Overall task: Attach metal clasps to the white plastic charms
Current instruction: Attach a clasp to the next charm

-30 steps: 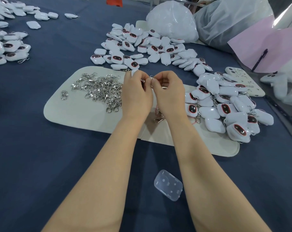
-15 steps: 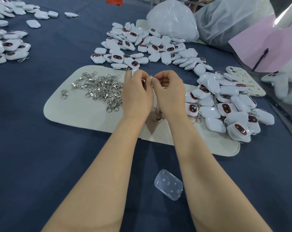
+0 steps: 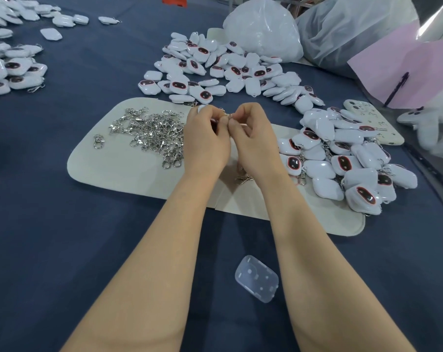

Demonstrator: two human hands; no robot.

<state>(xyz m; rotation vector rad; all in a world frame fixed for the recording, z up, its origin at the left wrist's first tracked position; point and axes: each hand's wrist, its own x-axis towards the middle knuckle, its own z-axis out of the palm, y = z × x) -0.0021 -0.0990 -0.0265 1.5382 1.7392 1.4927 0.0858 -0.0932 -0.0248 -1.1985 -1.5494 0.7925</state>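
My left hand (image 3: 206, 138) grips a white plastic charm (image 3: 202, 108), of which only the top edge shows above the fingers. My right hand (image 3: 253, 134) pinches a small metal clasp (image 3: 226, 115) right against it, fingertips of both hands touching above the cream mat (image 3: 129, 171). A heap of silver clasps (image 3: 154, 133) lies on the mat left of my hands. Loose charms (image 3: 215, 69) are piled behind the mat. Charms with clasps on them (image 3: 342, 158) are heaped at the right. One clasp (image 3: 243, 178) lies under my right wrist.
A clear plastic lid (image 3: 256, 278) lies on the blue cloth between my forearms. More charms (image 3: 9, 64) sit at the far left. White plastic bags (image 3: 263, 29) and a pink sheet (image 3: 415, 72) stand at the back right, a phone case (image 3: 375, 123) beside them.
Both hands have stayed together at the same spot over the mat; only small finger movements show at the charm and clasp.
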